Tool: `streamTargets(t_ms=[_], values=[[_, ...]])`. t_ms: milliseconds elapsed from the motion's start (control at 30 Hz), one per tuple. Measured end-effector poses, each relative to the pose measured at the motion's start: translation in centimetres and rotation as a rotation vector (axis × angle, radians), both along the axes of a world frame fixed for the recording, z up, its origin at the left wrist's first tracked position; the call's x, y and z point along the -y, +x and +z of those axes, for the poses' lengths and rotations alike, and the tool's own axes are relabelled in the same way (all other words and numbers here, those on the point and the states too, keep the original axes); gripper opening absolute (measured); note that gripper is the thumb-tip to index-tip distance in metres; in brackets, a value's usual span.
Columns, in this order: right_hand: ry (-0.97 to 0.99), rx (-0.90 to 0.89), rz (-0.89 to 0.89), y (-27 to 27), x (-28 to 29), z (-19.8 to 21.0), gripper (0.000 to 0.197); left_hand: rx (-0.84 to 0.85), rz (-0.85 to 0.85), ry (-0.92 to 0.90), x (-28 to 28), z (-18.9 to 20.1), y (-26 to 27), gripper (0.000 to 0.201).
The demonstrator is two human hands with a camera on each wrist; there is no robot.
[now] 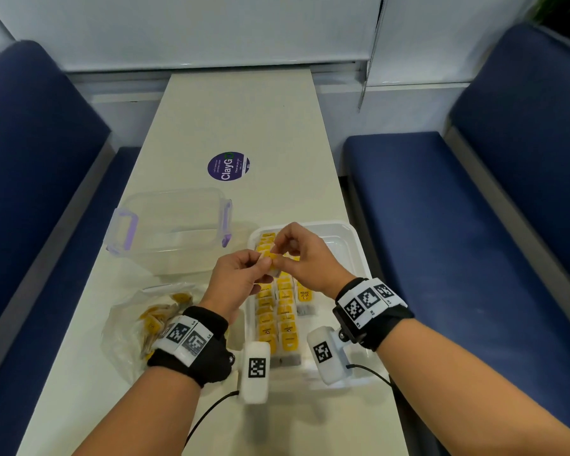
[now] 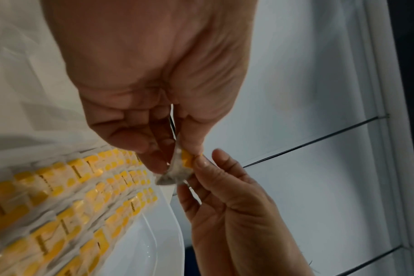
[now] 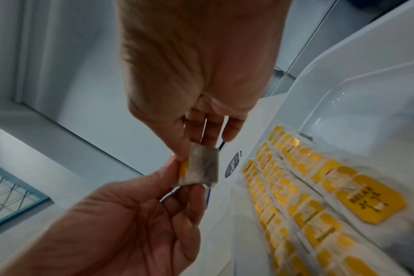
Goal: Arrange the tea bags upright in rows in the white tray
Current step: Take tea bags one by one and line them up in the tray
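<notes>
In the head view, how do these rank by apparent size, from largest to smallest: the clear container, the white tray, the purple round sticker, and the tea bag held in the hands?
1. white tray
2. clear container, close to the tray; hands and wrist cameras cover part of the tray, so this order is unsure
3. purple round sticker
4. held tea bag, mostly hidden by the fingers

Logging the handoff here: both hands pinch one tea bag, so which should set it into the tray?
Probably the right hand: it hangs over the white tray beside the unfilled side, while the left hand sits nearer the plastic bag. Both pinch the tea bag.
</notes>
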State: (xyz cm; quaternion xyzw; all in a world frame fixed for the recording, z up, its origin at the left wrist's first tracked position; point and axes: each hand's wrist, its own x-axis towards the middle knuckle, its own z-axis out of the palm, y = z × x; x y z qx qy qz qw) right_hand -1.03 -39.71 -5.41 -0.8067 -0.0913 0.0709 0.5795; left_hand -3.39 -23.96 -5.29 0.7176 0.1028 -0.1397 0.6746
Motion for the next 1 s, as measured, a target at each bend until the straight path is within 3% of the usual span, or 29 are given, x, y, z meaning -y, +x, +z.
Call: streamTargets(t_ms=[133, 233, 500, 667, 700, 800, 1000], values=[[-0.035, -0.097, 0.002, 0.2, 0.3, 0.1, 0.025, 0.013, 0.053, 0.024, 0.0, -0.2, 0.0, 0.016], [-0.019, -0.125, -0.015, 0.1, 0.4, 0.1, 0.018, 0.035, 0.037, 0.027, 0.0, -0.2, 0.0, 0.015], [0.258, -0.217, 0.04, -0.2, 0.4, 0.7, 0.035, 0.076, 0.061, 0.054, 0.0, -0.3, 0.0, 0.009], [0.264, -0.203, 0.006, -0.3, 0.4, 0.7, 0.035, 0.094, 0.056, 0.053, -0.1, 0.2, -0.1, 0.01], [0.265, -0.198, -0.002, -0.3, 0.4, 0.7, 0.036, 0.094, 0.05, 0.026, 0.0, 0.4, -0.1, 0.012], [0.239, -0.195, -0.019, -0.4, 0.2, 0.7, 0.037, 0.118, -0.024, -0.081, 0.0, 0.6, -0.3, 0.047], [0.249, -0.214, -0.058, -0.4, 0.3, 0.9, 0.031, 0.182, 0.015, 0.001, 0.1, 0.3, 0.0, 0.009]])
